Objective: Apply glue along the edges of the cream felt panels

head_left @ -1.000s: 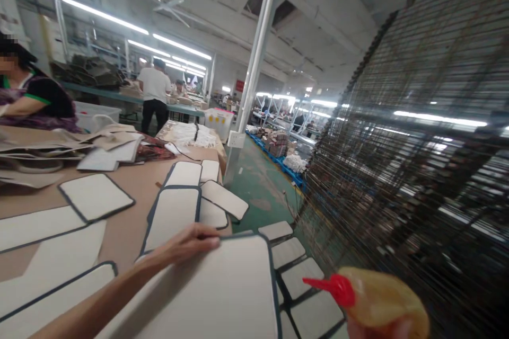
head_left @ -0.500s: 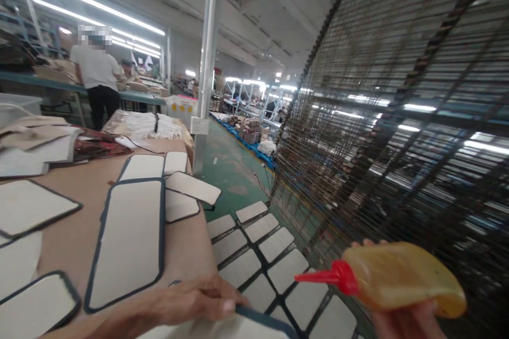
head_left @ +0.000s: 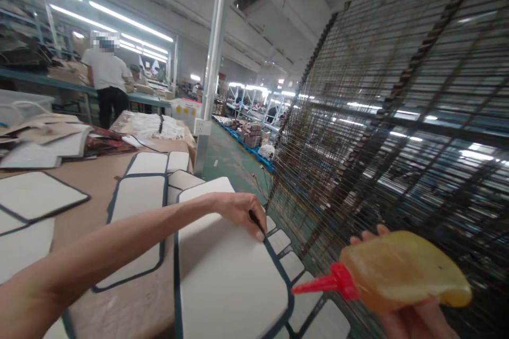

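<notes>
My left hand [head_left: 238,212] reaches forward and grips the far right edge of a large white panel with a dark blue border [head_left: 226,275], which is held over the table's right edge. My right hand [head_left: 413,320] is at the bottom right, closed around a yellowish squeeze bottle [head_left: 401,270] with a red nozzle [head_left: 322,283] pointing left. More white panels with dark borders [head_left: 137,206] lie flat on the brown table [head_left: 99,183].
A tall wire rack [head_left: 397,127] fills the right side, with small white panels [head_left: 302,296] on its low shelf. A white pillar [head_left: 212,63] stands ahead. A person in a white shirt [head_left: 105,85] works at a far bench. Stacked pieces [head_left: 43,140] lie at the table's left.
My left hand has pushed the big white panel forward and to the right, from near my body out over the table's edge. The bottle stays in my right hand, slightly higher.
</notes>
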`<control>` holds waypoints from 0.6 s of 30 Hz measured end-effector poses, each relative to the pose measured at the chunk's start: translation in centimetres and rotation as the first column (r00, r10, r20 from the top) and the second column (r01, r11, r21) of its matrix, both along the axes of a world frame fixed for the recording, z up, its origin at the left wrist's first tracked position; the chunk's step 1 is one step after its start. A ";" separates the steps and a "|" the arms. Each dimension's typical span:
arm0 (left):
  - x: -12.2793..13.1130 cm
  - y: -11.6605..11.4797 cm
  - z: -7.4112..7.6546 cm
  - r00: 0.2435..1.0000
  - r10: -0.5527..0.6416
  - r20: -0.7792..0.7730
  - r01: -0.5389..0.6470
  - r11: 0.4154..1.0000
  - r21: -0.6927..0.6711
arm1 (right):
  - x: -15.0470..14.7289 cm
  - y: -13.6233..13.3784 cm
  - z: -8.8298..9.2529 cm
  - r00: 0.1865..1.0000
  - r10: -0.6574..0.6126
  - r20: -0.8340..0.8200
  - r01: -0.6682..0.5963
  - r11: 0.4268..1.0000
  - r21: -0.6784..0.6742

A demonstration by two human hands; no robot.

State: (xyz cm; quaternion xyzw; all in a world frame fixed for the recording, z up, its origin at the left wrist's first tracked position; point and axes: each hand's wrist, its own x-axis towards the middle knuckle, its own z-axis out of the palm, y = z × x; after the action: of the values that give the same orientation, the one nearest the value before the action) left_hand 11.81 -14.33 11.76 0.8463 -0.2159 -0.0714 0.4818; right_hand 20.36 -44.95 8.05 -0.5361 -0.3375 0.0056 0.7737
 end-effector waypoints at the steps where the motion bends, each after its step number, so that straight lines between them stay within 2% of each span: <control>1: 0.1 -0.1 0.2 1.000 -0.011 -0.020 0.011 1.000 0.000 | 0.2 -0.5 -0.2 1.000 -0.003 -0.008 0.003 1.000 -0.016; 6: -0.1 -0.4 0.5 0.995 -0.037 -0.091 0.035 0.999 -0.026 | 0.5 -1.3 -0.5 0.971 -0.089 -0.221 0.082 0.996 -0.043; 12: -1.1 -0.8 1.1 0.991 -0.036 -0.127 0.032 0.999 -0.040 | 0.7 -0.6 -1.3 0.943 -0.095 -0.319 0.115 0.992 0.045; 14: -1.4 -0.9 1.3 0.991 -0.039 -0.129 0.032 0.998 -0.052 | 0.9 -0.5 -1.4 0.945 -0.058 -0.322 0.078 0.996 0.049; 18: -1.8 -0.8 1.3 0.989 -0.064 -0.132 0.054 0.995 -0.079 | 1.7 -0.5 -1.8 0.955 0.106 -0.279 -0.092 0.994 0.062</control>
State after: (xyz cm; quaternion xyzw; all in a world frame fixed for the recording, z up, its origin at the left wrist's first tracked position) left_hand 10.05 -15.14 13.03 0.8140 -0.2102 -0.1344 0.5245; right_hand 22.08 -45.42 6.23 -0.4934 -0.2503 0.1122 0.8254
